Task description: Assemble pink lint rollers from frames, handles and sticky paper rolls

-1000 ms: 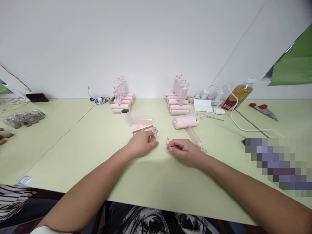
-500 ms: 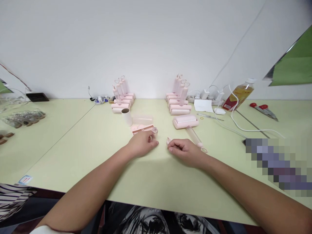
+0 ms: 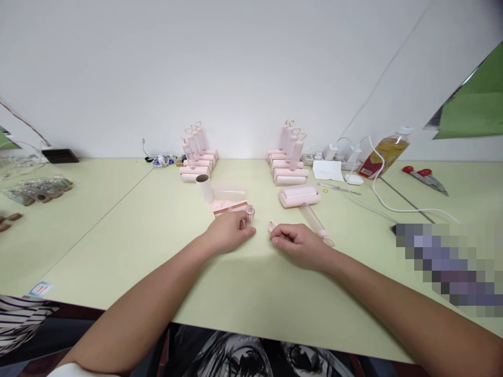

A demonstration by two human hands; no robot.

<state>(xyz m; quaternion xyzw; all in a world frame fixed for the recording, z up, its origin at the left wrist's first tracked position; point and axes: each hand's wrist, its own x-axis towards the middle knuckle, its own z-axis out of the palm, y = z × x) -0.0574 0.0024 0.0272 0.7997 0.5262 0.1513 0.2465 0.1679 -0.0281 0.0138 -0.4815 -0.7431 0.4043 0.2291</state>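
Note:
Both my hands rest on the pale green table point(image 3: 129, 230), close together. My left hand point(image 3: 228, 233) is closed around a small clear tube-like piece point(image 3: 249, 215) that stands upright by its fingertips. My right hand point(image 3: 296, 243) is curled shut on a small pink part point(image 3: 271, 226) that pokes out at its left side. Just behind my left hand lie a pink open casing point(image 3: 228, 207) and a white paper roll point(image 3: 205, 188). A pink lint roller point(image 3: 299, 196) with a clear handle lies behind my right hand.
Two rows of pink lint rollers point(image 3: 196, 157) point(image 3: 288, 162) stand at the back. To the right are a power strip with chargers point(image 3: 338, 154), a white cable point(image 3: 377, 196), an oil bottle point(image 3: 383, 152) and red-handled pliers point(image 3: 424, 177). Bagged parts point(image 3: 37, 191) lie left.

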